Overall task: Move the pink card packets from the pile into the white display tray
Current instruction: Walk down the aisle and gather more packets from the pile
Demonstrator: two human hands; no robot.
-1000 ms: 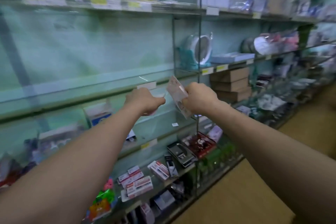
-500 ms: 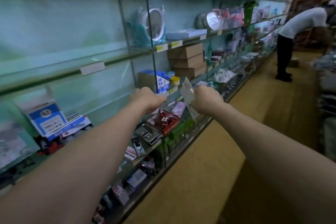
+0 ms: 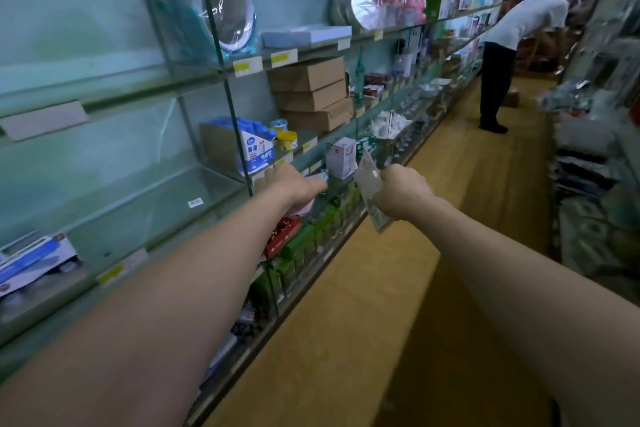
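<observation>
My left hand [image 3: 294, 184] grips a pink card packet [image 3: 306, 209] close by the glass shelf [image 3: 166, 198] at left, my right hand [image 3: 398, 196] holds a pale packet [image 3: 369, 177] nearly upright between both hands, and I cannot find the white tray.

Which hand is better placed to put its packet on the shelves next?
Probably the left. The left hand, gripping a pink packet, is right at the glass shelf front; the right hand holds its card packets farther out, toward the aisle floor.
</observation>
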